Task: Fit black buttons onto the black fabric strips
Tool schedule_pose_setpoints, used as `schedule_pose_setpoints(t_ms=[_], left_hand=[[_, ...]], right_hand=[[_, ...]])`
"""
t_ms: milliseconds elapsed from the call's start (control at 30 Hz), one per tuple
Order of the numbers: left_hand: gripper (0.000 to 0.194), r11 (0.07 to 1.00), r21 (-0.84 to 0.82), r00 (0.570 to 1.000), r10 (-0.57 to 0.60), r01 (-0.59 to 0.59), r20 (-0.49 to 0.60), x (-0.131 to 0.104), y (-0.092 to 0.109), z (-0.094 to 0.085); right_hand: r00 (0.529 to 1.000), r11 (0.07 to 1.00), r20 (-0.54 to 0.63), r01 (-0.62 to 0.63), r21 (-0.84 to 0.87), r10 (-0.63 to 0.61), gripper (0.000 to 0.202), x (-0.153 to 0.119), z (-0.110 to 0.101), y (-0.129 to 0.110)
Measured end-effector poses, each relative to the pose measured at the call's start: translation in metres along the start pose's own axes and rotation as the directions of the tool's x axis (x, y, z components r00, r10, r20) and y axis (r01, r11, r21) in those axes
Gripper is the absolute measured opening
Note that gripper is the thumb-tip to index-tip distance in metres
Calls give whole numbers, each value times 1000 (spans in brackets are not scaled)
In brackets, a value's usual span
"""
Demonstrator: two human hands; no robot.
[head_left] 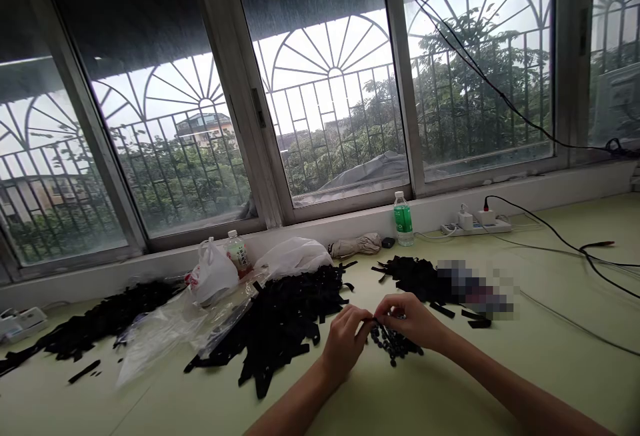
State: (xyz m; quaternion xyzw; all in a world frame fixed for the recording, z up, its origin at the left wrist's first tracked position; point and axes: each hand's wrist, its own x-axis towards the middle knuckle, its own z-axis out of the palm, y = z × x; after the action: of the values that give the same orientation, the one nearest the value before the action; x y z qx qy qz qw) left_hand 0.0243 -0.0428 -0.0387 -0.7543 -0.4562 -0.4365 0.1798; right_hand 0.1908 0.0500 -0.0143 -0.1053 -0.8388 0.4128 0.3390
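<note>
Pinched tightly, a small dark piece (374, 319) sits where the fingertips of the left hand (347, 337) and right hand (409, 319) meet. Round black bits (393, 344) cluster at five o'clock from it, black strips (290, 313) at nine, a green-labelled bottle (403, 221) near one.

Green-labelled clear plastic bottle (403, 220) stands upright, white oblong plastic power strip (493, 227) to its right, crumpled beige fabric bundle (355, 245) to the bottle's left, bunched white plastic bag (215, 273) farther left
</note>
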Motion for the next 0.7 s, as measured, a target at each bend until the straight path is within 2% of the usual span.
schedule_pose_setpoints(t_ms=[167,433,600,700], left_hand=[[9,999,43,999,1,-3,45,1,0,1],[7,995,96,998,-31,26,54,-3,0,4],[10,993,108,997,-46,39,66,-4,0,4],[11,994,96,996,-66,59,68,-4,1,4]], right_hand=[[1000,999,0,0,48,0,16,-1,2,5],[998,999,-50,46,-3,-47,17,0,9,8],[998,999,-61,26,27,-25,17,-1,13,7],[999,995,-48,-18,101,23,15,1,13,9]])
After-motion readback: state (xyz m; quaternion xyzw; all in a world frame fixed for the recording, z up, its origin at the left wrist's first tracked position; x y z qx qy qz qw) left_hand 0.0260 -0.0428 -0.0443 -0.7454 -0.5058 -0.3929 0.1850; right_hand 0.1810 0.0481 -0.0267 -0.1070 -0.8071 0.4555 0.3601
